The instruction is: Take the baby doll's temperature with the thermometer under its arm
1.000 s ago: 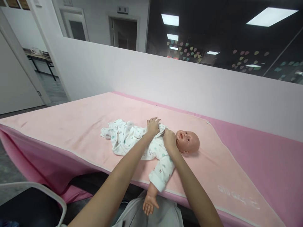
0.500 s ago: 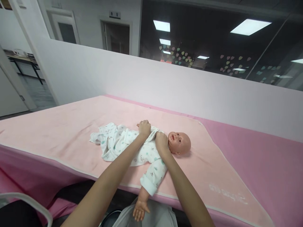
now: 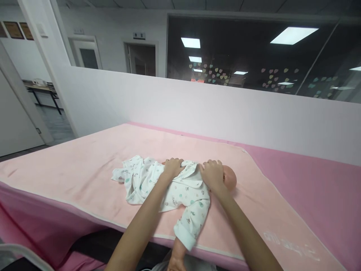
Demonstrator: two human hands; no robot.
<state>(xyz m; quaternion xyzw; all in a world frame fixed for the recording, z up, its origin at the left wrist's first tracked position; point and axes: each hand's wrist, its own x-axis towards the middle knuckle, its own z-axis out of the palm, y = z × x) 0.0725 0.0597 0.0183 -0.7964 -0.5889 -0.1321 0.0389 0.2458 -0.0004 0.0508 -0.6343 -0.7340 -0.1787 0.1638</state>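
Note:
A baby doll (image 3: pixel 229 178) lies on its back, its head to the right. It wears a white patterned baby gown (image 3: pixel 180 195), spread loosely to the left past its body. My left hand (image 3: pixel 172 168) is curled over the far side of the doll's chest, by its far arm, thumb apart; its fingertips are hidden. My right hand (image 3: pixel 213 174) is at the doll's neck and chin, fingers apart, hiding most of its face. Between my hands the gown's front flap (image 3: pixel 190 177) lies folded over the chest. The doll's near arm (image 3: pixel 178 250) hangs over the table edge.
The doll lies on a pale pink padded mat (image 3: pixel 96 165) over a darker pink cover (image 3: pixel 316 173). Behind stands a low white partition (image 3: pixel 225 113), with a dark window above it. A door (image 3: pixel 17 109) is at the left. A chair's pale frame (image 3: pixel 25 252) shows at the lower left.
My right hand has let go of the gown's collar and moved right, over the doll's face. My left hand stays at the chest, its thumb now spread. The view has tilted up slightly.

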